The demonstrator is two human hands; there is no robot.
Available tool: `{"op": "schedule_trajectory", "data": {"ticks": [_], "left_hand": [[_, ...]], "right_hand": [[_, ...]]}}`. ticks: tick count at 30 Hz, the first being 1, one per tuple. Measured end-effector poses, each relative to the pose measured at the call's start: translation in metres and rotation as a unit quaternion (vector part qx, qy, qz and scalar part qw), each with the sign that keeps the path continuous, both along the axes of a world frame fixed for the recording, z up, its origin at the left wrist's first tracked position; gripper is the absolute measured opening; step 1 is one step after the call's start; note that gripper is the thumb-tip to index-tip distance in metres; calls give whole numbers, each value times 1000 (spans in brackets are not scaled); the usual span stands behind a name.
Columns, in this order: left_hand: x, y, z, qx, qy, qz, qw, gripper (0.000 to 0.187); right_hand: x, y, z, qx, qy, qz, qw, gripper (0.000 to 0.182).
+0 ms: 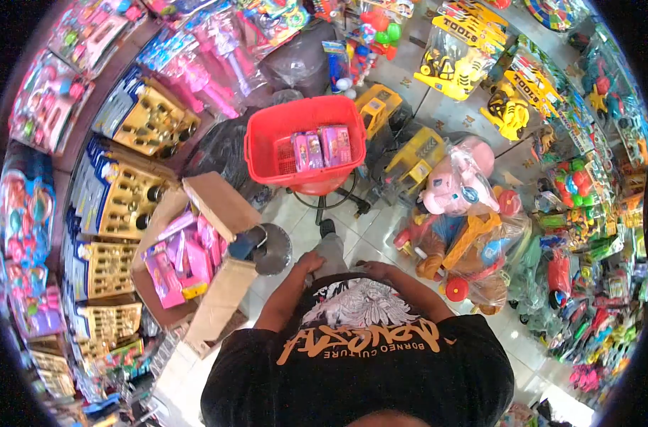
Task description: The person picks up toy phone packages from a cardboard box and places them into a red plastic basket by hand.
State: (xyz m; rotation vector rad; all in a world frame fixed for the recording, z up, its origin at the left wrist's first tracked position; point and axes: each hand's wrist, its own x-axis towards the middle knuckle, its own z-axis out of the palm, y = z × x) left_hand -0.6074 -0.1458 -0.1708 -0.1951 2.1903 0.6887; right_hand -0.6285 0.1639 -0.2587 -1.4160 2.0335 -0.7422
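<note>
In the head view, the person's left hand point(309, 262) is low in front of the body, beside a grey trouser leg point(330, 253), its fingers seeming bent. The right hand point(373, 270) is just above the hem of the black shirt point(359, 341), partly lost in shadow. Both are too small to tell whether the grip is wide or narrow, or whether either holds anything.

Ahead of the hands and well apart from them, a red basket point(263, 135) sits above dark legs point(322, 206). Inside, two pink packs point(322, 148) lie side by side toward its right part.

To the left of the hands, an open box point(220, 206) holds a heap of pink toys point(185, 260), its flaps spread outward. A round, dark grey object point(275, 250) is between the box and the left hand.

To the right, bagged plush toys point(466, 242), one of them pink, are piled on the tiled floor point(381, 231). Yellow toy vehicles point(413, 160) are between the basket and the plush pile. Packaged toys line both sides, with gold sets point(128, 203) on the left and yellow tool sets point(455, 60) at the upper right.
</note>
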Motion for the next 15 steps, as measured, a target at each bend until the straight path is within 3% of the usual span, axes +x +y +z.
{"op": "schedule_trajectory", "data": {"ticks": [1,2,4,7,8,10,11,12,13,15], "left_hand": [[16,9,37,31,-55,81,995,68],[34,16,47,28,-56,94,994,68],[90,29,55,122,-72,283,949,64],[155,27,3,77,2,313,947,60],[170,23,-9,73,2,329,942,60],[198,18,-13,147,17,369,918,58],[209,18,-6,145,20,385,911,58],[209,20,22,100,13,349,932,58],[209,22,44,56,5,310,949,58],[225,22,31,33,-24,316,948,60]], "right_hand": [[16,4,-9,147,-172,-33,973,45],[25,7,-14,290,-332,-62,895,39],[41,19,7,261,-328,-22,908,41],[63,35,-3,239,-355,-134,894,45],[65,32,6,241,-354,-117,896,45],[69,28,25,135,-399,-95,902,37],[69,27,28,140,-398,-78,903,37],[66,35,16,120,-228,50,965,38],[60,47,-2,91,-48,175,979,38],[67,88,-129,150,-40,178,972,39]]}}
